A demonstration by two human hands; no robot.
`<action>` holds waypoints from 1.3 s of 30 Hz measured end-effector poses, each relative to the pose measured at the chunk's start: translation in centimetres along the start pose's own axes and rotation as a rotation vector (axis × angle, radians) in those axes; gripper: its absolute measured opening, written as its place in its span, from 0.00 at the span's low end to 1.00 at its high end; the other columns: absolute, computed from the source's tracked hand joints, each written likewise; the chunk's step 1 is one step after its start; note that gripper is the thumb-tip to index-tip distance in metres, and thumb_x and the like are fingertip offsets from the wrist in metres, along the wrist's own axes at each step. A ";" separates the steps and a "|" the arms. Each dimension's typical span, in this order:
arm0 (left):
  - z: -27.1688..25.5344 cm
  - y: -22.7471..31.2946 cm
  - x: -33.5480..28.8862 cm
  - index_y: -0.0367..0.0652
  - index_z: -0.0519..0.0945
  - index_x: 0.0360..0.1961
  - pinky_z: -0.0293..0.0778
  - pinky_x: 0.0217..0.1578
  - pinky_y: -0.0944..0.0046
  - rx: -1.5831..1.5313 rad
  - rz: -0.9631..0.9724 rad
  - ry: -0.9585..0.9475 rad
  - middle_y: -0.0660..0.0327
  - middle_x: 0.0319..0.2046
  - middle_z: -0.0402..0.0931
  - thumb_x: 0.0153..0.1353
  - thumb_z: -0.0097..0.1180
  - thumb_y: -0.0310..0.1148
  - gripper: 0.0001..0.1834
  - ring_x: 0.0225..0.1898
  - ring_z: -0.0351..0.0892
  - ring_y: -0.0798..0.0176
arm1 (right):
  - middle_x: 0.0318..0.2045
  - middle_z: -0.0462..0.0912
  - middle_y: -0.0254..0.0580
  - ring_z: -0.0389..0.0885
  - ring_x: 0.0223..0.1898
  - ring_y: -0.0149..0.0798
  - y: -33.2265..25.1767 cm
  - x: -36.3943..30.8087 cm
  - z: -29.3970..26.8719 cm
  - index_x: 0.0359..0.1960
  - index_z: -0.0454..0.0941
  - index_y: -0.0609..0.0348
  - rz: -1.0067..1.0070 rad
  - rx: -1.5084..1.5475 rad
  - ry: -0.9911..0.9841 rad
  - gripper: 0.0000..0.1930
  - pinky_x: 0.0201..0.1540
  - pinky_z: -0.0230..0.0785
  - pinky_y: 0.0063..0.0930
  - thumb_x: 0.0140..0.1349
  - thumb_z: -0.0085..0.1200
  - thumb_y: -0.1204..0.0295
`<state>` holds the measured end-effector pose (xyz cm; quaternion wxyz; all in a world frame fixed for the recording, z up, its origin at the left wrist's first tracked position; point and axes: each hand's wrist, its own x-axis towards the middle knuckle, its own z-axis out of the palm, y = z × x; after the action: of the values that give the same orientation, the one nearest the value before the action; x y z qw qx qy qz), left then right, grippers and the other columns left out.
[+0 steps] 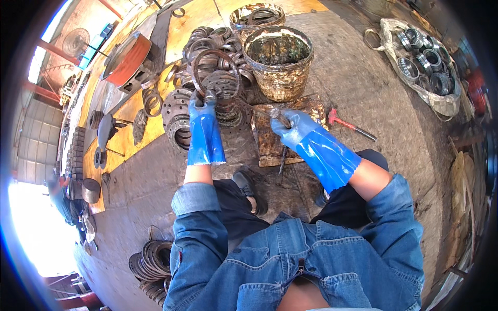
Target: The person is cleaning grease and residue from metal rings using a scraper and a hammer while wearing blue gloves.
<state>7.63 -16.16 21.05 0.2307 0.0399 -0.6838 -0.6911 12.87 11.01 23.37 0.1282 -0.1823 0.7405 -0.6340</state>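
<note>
Presently, left hand point(204, 110) grips ring point(217, 53) by edge; floor point(353, 67) separates hammer point(354, 128), sack point(445, 107).

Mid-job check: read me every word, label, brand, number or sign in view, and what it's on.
No text can be read anywhere in view.
Small dark red tab on the blue denim jacket: too small to read.
Round brown metal ring in the left hand: no readable marking.
Glossy blue gloves: none readable.
Stained round bucket: no readable lettering.
</note>
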 end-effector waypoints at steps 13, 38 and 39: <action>-0.3 1.0 -0.6 0.35 0.75 0.51 0.73 0.43 0.66 0.210 -0.019 0.024 0.57 0.41 0.81 0.64 0.57 0.30 0.16 0.41 0.77 0.66 | 0.26 0.77 0.32 0.73 0.28 0.25 0.9 -0.1 -0.3 0.47 0.79 0.57 0.097 0.537 0.074 0.12 0.33 0.68 0.21 0.63 0.51 0.69; 0.3 1.8 -2.1 0.35 0.75 0.51 0.74 0.44 0.66 0.170 0.056 -0.045 0.57 0.41 0.80 0.63 0.58 0.31 0.17 0.41 0.78 0.65 | 0.42 0.80 0.49 0.82 0.40 0.51 -0.9 -0.6 -0.9 0.59 0.69 0.43 -0.031 -0.851 0.154 0.25 0.39 0.77 0.42 0.58 0.56 0.62; 0.5 2.1 -2.1 0.36 0.75 0.51 0.74 0.44 0.66 0.122 0.035 -0.057 0.58 0.42 0.80 0.63 0.58 0.31 0.17 0.41 0.78 0.66 | 0.41 0.80 0.49 0.82 0.39 0.51 -0.7 -0.6 -1.4 0.59 0.69 0.43 -0.049 -0.878 0.143 0.24 0.39 0.77 0.42 0.59 0.55 0.63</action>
<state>9.90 -14.78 22.54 0.2205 0.0221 -0.7317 -0.6446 12.96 12.41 24.25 -0.0281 -0.1925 0.9420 -0.2733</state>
